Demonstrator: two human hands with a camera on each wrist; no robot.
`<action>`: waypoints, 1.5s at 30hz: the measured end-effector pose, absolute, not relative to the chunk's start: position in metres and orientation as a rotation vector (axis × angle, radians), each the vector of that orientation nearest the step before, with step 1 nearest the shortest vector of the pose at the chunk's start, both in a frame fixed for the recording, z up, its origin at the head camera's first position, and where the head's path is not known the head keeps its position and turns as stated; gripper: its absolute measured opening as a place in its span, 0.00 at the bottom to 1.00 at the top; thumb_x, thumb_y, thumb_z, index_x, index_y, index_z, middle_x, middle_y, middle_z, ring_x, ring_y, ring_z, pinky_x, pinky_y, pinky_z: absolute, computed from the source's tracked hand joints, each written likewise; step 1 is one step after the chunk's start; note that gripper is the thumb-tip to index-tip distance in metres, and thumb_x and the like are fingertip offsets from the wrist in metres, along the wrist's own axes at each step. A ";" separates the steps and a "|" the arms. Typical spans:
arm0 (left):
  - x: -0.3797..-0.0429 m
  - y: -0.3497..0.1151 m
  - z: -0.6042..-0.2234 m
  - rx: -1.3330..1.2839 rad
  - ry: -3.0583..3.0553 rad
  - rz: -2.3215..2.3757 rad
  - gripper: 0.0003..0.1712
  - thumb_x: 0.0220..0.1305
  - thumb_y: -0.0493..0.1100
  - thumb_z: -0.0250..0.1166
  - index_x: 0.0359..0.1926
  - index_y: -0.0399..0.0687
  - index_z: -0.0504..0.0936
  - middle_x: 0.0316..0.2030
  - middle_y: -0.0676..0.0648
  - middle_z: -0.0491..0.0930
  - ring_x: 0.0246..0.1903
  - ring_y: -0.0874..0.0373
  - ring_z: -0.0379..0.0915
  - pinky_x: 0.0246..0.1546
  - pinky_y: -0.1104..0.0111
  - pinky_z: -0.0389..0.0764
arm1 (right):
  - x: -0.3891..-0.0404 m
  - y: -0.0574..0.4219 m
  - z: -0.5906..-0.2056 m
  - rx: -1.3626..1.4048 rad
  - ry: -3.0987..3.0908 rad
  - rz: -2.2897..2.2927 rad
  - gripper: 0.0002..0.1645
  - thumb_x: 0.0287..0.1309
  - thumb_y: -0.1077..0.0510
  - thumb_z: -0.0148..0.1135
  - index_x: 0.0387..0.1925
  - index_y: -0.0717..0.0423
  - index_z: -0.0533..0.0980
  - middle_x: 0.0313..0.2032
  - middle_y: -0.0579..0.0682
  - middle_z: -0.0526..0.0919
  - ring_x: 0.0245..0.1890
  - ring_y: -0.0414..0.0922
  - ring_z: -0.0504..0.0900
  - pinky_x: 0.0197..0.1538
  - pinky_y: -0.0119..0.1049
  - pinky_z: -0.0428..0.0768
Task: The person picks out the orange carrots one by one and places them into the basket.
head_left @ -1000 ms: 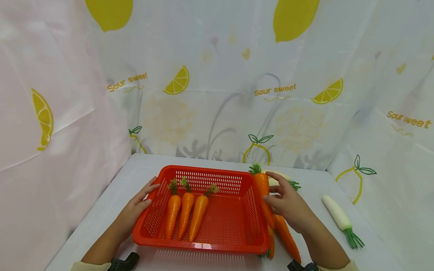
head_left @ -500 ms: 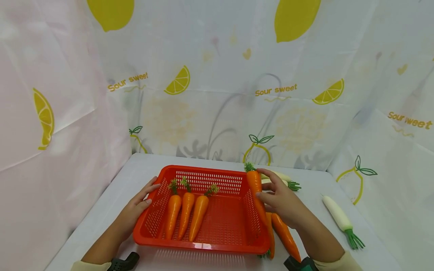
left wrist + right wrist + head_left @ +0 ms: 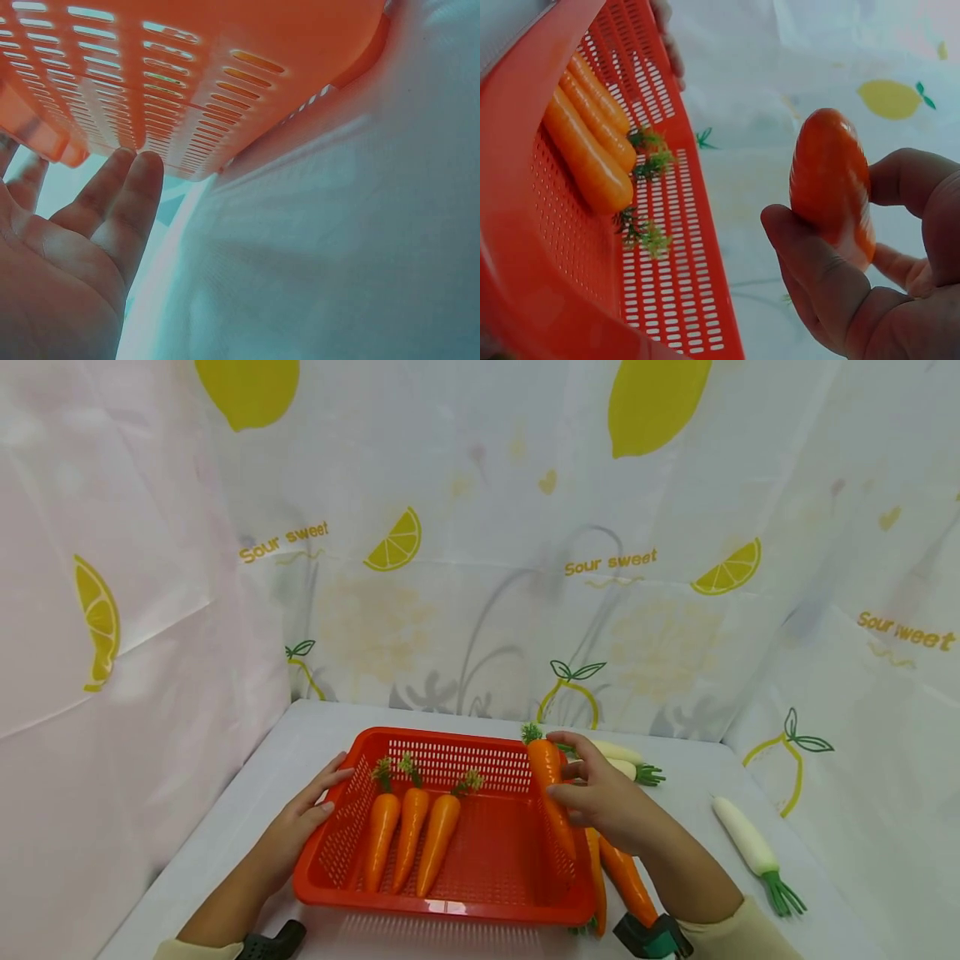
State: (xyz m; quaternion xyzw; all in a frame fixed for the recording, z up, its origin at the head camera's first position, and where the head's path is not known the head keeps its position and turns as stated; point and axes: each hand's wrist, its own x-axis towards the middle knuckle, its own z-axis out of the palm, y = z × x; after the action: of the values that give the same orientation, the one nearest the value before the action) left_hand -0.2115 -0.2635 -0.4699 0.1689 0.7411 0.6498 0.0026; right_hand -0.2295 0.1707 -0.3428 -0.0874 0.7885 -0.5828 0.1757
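My right hand (image 3: 603, 793) pinches an orange carrot (image 3: 546, 768) with a green top between thumb and fingers. The carrot hangs over the right side of the red plastic basket (image 3: 450, 906), tip downward. In the right wrist view, its rounded end (image 3: 825, 165) faces the camera. My left hand (image 3: 292, 827) rests against the basket's left rim; the left wrist view shows its fairly straight fingers (image 3: 139, 202) against the slotted wall (image 3: 180, 82). Inside the basket, three carrots (image 3: 411, 831) lie side by side at the left, leafy tops toward the back.
More carrots (image 3: 628, 881) lie on the white table right of the basket, partly hidden by the basket and my right arm. White radishes (image 3: 622, 760) lie behind my right hand, and another white radish (image 3: 746, 835) is farther right. Lemon-printed cloth (image 3: 480, 610) encloses the table.
My right hand has carried the carrot leftward, from beside the basket's right rim to over its right side. The left hand and the basket have stayed in place.
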 end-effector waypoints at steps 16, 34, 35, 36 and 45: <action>-0.213 -0.264 -0.473 0.517 2.302 2.035 0.30 0.83 0.46 0.48 0.80 0.44 0.61 0.85 0.47 0.36 0.82 0.52 0.42 0.56 0.71 0.81 | -0.241 0.150 -0.346 -0.296 2.162 -1.676 0.46 0.64 0.62 0.67 0.76 0.42 0.55 0.68 0.64 0.65 0.46 0.54 0.81 0.41 0.41 0.83; -0.213 -0.264 -0.470 0.521 2.311 2.035 0.30 0.83 0.46 0.48 0.79 0.43 0.61 0.85 0.46 0.36 0.82 0.37 0.37 0.56 0.70 0.82 | -0.257 0.125 -0.352 -0.340 2.200 -1.582 0.44 0.62 0.65 0.66 0.74 0.39 0.59 0.64 0.64 0.68 0.41 0.52 0.81 0.35 0.38 0.82; -0.213 -0.264 -0.471 0.520 2.313 2.033 0.30 0.83 0.46 0.48 0.79 0.43 0.61 0.85 0.46 0.36 0.81 0.33 0.36 0.56 0.70 0.82 | -0.258 0.124 -0.353 -0.341 2.204 -1.571 0.45 0.61 0.65 0.66 0.74 0.39 0.59 0.64 0.64 0.68 0.41 0.52 0.81 0.35 0.38 0.82; -0.213 -0.264 -0.471 0.514 2.315 2.033 0.30 0.83 0.46 0.48 0.79 0.43 0.61 0.85 0.46 0.37 0.81 0.32 0.36 0.55 0.70 0.82 | -0.259 0.122 -0.353 -0.343 2.210 -1.563 0.46 0.61 0.65 0.66 0.75 0.38 0.60 0.65 0.64 0.68 0.41 0.52 0.81 0.34 0.38 0.82; -0.213 -0.266 -0.473 0.505 2.315 2.031 0.30 0.83 0.46 0.47 0.79 0.44 0.61 0.85 0.47 0.36 0.79 0.62 0.50 0.55 0.68 0.82 | -0.268 0.111 -0.361 -0.373 2.153 -1.565 0.45 0.58 0.67 0.66 0.73 0.44 0.60 0.59 0.64 0.71 0.42 0.52 0.80 0.35 0.39 0.82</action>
State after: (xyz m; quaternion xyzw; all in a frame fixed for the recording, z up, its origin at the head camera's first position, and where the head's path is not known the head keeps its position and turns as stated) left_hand -0.2130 -0.2663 -0.4725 0.1618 0.7417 0.6508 0.0104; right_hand -0.2684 0.1106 -0.3611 -0.1351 0.7805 -0.5673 0.2252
